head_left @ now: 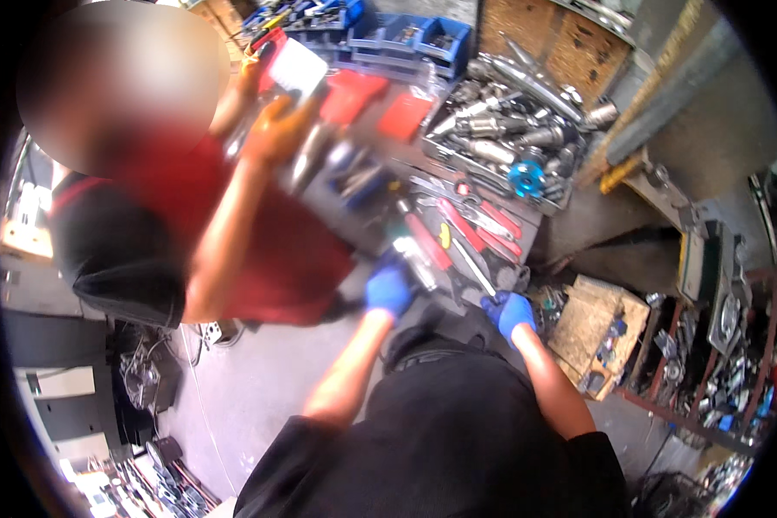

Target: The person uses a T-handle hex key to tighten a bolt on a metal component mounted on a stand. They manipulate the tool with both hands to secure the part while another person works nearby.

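Observation:
My left hand [388, 292], in a blue glove, is at the near edge of the workbench, smeared by motion. Its fingers are curled against a shiny silver metal cylinder [417, 262] that seems to be in its grip. To the right, my blue-gloved right hand [513, 316] is closed around the near end of a slim silver rod [473, 264], which slants away over the bench. Beyond both hands lie several red-handled hand tools [464, 226], with a small yellow piece [445, 236] among them.
Close on the left, a co-worker in red [276, 250] wears orange gloves [278, 129] and handles a red-and-white container [298, 67]. A tray of metal parts [509, 129] stands far right, blue bins [406, 39] at the back. A wooden box [591, 332] and a parts rack [708, 354] stand right.

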### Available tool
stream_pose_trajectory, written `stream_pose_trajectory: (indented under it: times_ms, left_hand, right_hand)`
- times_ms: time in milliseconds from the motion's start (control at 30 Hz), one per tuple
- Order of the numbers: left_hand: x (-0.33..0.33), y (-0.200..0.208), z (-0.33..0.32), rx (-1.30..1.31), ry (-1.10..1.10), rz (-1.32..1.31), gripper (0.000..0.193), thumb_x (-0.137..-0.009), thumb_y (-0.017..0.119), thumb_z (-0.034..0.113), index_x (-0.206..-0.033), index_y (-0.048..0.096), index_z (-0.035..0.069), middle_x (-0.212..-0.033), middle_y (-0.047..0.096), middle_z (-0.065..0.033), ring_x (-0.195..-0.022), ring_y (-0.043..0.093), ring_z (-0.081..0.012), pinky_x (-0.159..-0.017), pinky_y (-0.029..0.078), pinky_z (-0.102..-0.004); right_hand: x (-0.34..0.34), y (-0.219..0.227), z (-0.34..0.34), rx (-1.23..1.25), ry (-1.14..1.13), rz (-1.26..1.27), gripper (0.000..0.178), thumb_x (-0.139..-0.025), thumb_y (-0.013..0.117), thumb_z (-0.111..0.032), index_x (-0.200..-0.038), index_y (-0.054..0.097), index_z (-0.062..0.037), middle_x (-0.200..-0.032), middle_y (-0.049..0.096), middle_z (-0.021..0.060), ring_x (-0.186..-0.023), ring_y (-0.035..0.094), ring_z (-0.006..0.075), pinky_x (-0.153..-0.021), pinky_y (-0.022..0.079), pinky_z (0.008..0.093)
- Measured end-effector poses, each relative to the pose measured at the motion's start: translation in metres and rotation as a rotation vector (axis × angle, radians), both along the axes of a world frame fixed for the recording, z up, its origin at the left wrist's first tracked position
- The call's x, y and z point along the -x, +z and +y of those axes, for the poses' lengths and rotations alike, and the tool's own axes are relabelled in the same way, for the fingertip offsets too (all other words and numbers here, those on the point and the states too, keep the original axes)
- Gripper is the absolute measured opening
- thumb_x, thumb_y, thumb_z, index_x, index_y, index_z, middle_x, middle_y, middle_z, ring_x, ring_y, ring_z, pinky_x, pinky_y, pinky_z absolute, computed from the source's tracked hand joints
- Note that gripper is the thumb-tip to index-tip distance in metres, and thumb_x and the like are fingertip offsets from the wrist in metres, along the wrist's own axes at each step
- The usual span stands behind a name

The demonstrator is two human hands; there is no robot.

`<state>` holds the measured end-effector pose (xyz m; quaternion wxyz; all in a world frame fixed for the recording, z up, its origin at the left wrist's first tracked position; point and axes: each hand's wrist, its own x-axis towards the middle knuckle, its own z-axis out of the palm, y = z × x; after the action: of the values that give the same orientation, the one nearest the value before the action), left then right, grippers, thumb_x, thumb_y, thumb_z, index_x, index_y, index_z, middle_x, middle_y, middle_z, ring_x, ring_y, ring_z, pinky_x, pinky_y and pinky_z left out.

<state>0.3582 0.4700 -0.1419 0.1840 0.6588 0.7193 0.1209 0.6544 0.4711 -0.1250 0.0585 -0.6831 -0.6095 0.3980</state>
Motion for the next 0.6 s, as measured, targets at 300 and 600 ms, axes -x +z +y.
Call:
stream_pose_trajectory:
  times_ms: [300,600]
  left_hand:
    - [-0.001,0.003,0.000,-0.068,-0.037,0.042,0.072,-0.085,0.075,0.036,-0.146,0.053,0.003,-0.158,0.047,-0.0228,-0.143,0.048,-0.0404,-0.116,0.043,-0.0492]
    - [0.005,-0.001,0.000,-0.069,-0.082,0.086,0.077,-0.083,0.078,0.035,-0.147,0.052,0.000,-0.158,0.047,-0.0247,-0.142,0.050,-0.0403,-0.119,0.041,-0.0467]
  right_hand:
    - [-0.003,-0.013,0.000,0.025,-0.015,0.043,0.046,-0.091,0.072,-0.049,-0.105,0.078,-0.0061,-0.102,0.073,0.0251,-0.099,0.068,0.0472,-0.084,0.055,0.0513]
    - [-0.001,-0.012,-0.001,0.002,-0.026,0.017,0.046,-0.090,0.073,-0.049,-0.106,0.078,-0.0056,-0.103,0.074,0.0238,-0.098,0.070,0.0451,-0.084,0.056,0.0504]
